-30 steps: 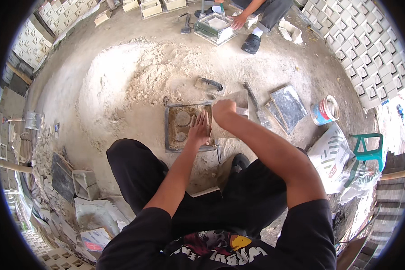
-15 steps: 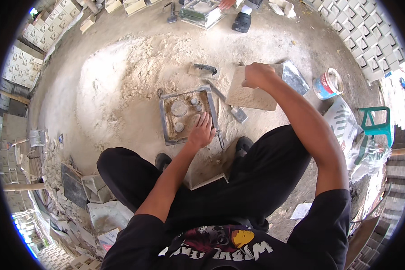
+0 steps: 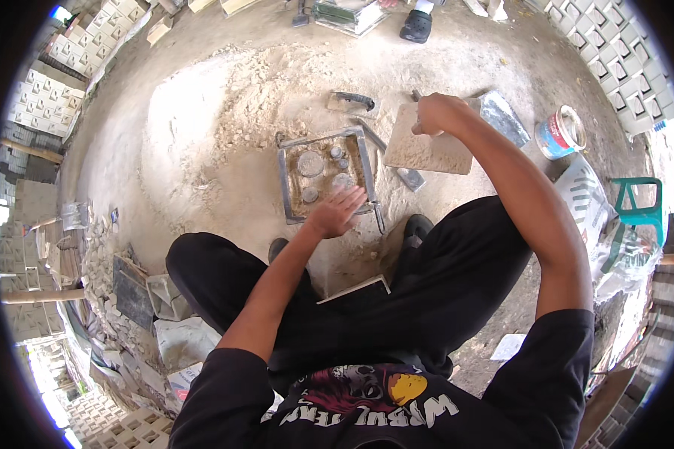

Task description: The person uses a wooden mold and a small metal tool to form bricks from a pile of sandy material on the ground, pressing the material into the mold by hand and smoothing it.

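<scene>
A square metal mould frame (image 3: 285,187) lies on the dusty ground in front of me, with several round grey discs of different sizes inside. One large disc (image 3: 311,163) sits toward its far left. My left hand (image 3: 338,212) hovers or rests at the mould's near right part, fingers outstretched, with nothing visible in them. To the right lies a flat board (image 3: 416,156) coated with pale powder. My right hand (image 3: 437,114) is closed above its far part. A short dark tip sticks out beside that hand; what the fingers hold is mostly hidden.
A black-handled trowel (image 3: 353,99) lies beyond the mould. Right of the board are a grey plate (image 3: 504,118), a paint bucket (image 3: 559,135), plastic sacks (image 3: 580,187) and a green stool (image 3: 636,202). Loose powder (image 3: 240,97) covers ground at left. Another person's shoe (image 3: 416,27) shows far off.
The whole view has shifted slightly. My left hand has slid toward the mould's near edge, uncovering a disc. My right hand remains over the board, its fingers pointing farther down.
</scene>
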The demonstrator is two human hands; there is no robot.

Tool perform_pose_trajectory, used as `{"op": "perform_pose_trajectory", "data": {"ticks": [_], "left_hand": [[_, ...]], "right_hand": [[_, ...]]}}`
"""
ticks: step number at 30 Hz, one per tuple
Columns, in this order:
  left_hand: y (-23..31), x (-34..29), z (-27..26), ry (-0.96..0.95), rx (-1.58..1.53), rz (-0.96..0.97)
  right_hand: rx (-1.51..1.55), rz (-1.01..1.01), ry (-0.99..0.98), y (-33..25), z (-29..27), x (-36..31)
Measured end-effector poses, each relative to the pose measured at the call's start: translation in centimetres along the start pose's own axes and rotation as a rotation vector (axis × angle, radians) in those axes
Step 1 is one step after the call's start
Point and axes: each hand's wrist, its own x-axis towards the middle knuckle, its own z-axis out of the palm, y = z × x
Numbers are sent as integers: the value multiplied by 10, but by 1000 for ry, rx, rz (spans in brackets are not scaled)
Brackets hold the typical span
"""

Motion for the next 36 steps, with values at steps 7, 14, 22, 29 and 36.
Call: {"op": "perform_pose_trajectory", "data": {"ticks": [7,14,22,29,36], "left_hand": [[4,-11,11,-99,5,-80],[-40,-62,-14,74,153,-132],[-74,-41,-25,374,-207,-710],[-134,-18,-11,470,-196,-1044],[-204,17,14,312,-281,-1218]], "right_hand": [[-45,-40,28,-2,14,5],[-51,-47,23,-5,16,9],[21,-96,154,-35,29,38],[105,-121,196,-72,9,83],[78,-134,153,-131,-10,208]]}}
